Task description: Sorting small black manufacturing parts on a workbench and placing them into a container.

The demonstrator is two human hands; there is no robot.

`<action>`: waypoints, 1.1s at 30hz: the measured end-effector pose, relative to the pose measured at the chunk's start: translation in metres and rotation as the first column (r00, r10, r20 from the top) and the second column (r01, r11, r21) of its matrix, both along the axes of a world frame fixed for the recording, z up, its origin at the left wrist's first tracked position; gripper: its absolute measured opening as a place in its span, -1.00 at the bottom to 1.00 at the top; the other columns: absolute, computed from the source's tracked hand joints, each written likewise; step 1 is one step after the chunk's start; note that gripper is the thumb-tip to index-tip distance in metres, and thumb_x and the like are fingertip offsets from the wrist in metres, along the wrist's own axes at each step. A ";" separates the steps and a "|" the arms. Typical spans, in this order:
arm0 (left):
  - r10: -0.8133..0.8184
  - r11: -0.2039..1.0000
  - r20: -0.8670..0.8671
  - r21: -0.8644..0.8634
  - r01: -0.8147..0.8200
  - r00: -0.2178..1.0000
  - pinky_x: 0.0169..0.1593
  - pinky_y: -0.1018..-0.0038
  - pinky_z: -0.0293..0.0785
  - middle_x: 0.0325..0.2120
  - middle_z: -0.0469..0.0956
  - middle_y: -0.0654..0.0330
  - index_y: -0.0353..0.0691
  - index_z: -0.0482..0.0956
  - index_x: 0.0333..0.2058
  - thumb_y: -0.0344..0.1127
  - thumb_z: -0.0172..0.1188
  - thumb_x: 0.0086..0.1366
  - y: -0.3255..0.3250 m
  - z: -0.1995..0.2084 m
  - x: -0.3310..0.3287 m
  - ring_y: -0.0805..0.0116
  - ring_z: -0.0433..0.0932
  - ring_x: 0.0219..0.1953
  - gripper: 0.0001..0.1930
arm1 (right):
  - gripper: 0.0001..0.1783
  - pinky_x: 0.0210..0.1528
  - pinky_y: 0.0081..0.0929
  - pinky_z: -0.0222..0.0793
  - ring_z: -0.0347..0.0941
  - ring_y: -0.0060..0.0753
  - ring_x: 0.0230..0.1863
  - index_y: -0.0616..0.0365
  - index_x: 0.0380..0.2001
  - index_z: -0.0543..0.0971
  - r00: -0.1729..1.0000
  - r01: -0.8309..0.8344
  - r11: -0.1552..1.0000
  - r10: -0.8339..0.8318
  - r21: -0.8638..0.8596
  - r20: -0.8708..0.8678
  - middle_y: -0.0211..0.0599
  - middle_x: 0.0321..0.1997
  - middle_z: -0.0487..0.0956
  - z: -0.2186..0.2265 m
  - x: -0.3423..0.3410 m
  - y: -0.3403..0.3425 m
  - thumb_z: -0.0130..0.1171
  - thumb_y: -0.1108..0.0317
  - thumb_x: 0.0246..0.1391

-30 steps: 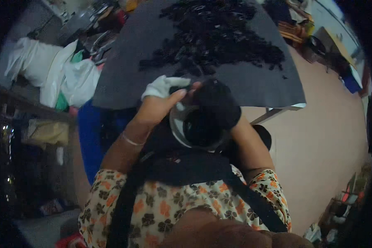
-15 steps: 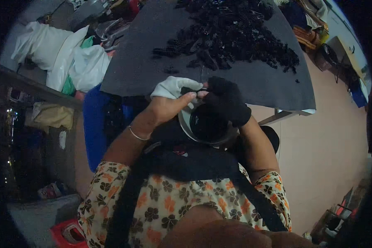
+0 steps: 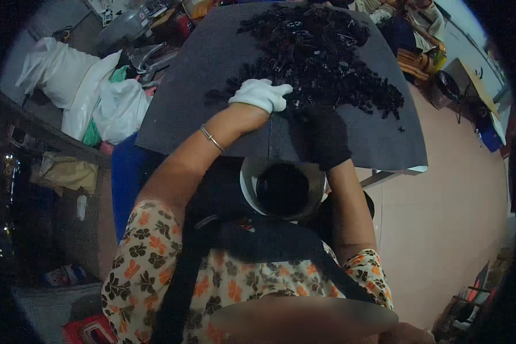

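My left grip (image 3: 259, 96), in a white glove, is bent over the near edge of the heap; my right grip (image 3: 322, 135), in a black glove, is just beside it, its fingers lost against the dark. I cannot tell how wide either is or what it holds. The black pieces (image 3: 312, 60) are small and narrow, some catching a dull shine, spread unevenly from upper centre toward the right of the frame. They lie on a grey worktop (image 3: 178, 86). Below its near edge, at centre, a pail (image 3: 250, 186) shows a pale wall around a black inside; I can't make out its contents. Pale floor (image 3: 447, 195) fills the right, and white bags (image 3: 123, 109) slump at upper left.
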State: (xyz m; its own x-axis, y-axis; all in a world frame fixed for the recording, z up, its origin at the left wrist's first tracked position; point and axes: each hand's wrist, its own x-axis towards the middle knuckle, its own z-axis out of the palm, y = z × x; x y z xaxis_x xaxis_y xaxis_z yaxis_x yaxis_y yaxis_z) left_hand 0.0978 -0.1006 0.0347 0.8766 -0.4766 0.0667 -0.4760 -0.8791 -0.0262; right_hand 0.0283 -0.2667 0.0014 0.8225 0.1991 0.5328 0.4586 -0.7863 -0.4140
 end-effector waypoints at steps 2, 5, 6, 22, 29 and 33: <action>-0.085 0.993 0.016 -0.084 0.086 0.996 -0.11 0.30 0.43 -0.24 0.51 0.07 -0.06 0.47 -0.10 -0.43 0.01 -0.04 0.015 -0.014 0.016 0.05 0.49 -0.19 -0.57 | -0.79 -0.22 -0.20 0.36 0.46 -0.02 -0.27 0.03 -0.33 0.57 1.000 -0.027 1.000 0.027 -0.008 0.000 -0.12 -0.33 0.54 0.003 0.002 0.003 0.10 0.34 -0.11; -0.144 0.943 0.183 -0.273 0.191 0.972 -0.08 0.30 0.42 -0.26 0.52 0.02 -0.05 0.51 -0.17 -0.41 0.03 0.01 0.020 -0.017 0.013 0.04 0.47 -0.15 -0.66 | -0.78 -0.24 -0.19 0.36 0.46 -0.01 -0.29 0.02 -0.33 0.57 0.999 -0.034 0.999 0.034 -0.007 0.023 -0.11 -0.35 0.54 0.002 0.006 0.000 0.13 0.30 -0.14; -0.157 0.905 0.239 -0.353 0.236 0.958 -0.08 0.31 0.42 -0.25 0.52 0.01 -0.07 0.51 -0.17 -0.43 0.05 0.00 0.023 -0.012 0.010 0.03 0.47 -0.16 -0.65 | -0.77 -0.24 -0.19 0.36 0.46 -0.01 -0.30 0.02 -0.33 0.58 0.998 -0.022 1.000 0.022 0.002 0.060 -0.11 -0.35 0.54 0.000 0.008 -0.001 0.15 0.28 -0.15; -0.241 0.057 -0.516 -0.853 -0.519 0.822 -0.51 0.63 0.53 -0.36 0.52 0.09 -0.39 0.40 -0.14 -0.48 0.08 0.19 0.087 -0.021 -0.069 0.32 0.59 -0.42 -0.76 | -0.78 -0.26 -0.21 0.37 0.47 -0.05 -0.29 0.02 -0.32 0.58 0.997 0.082 0.991 -0.082 -0.106 0.002 -0.13 -0.38 0.55 0.000 0.008 0.011 0.09 0.27 -0.09; -0.289 0.141 -0.503 -0.864 -0.483 0.814 -0.35 0.61 0.50 -0.34 0.53 0.12 -0.37 0.39 -0.07 -0.56 0.09 0.14 0.081 -0.026 -0.072 0.39 0.57 -0.31 -0.67 | -0.72 -0.22 -0.26 0.34 0.46 -0.06 -0.28 0.03 -0.25 0.54 0.989 0.119 0.977 -0.101 -0.174 0.112 -0.13 -0.32 0.54 -0.020 0.018 0.006 0.07 0.32 -0.12; -0.229 0.250 -0.468 -0.876 -0.413 0.853 -0.32 0.60 0.48 -0.29 0.53 0.06 -0.38 0.39 -0.06 -0.57 0.07 0.14 0.077 -0.019 -0.079 0.41 0.55 -0.30 -0.66 | -0.81 -0.28 -0.24 0.35 0.45 -0.09 -0.30 0.06 -0.39 0.55 0.985 -0.002 0.990 0.027 -0.141 0.171 -0.23 -0.34 0.53 0.004 0.008 0.014 0.14 0.36 -0.19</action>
State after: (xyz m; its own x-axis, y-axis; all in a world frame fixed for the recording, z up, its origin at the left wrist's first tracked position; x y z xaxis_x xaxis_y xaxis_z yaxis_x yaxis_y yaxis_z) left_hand 0.0186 -0.0239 0.0162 0.9663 -0.2570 0.0148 -0.0511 -0.1353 0.9895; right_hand 0.0360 -0.2525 0.0053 0.7174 0.2928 0.6321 0.5252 -0.8235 -0.2146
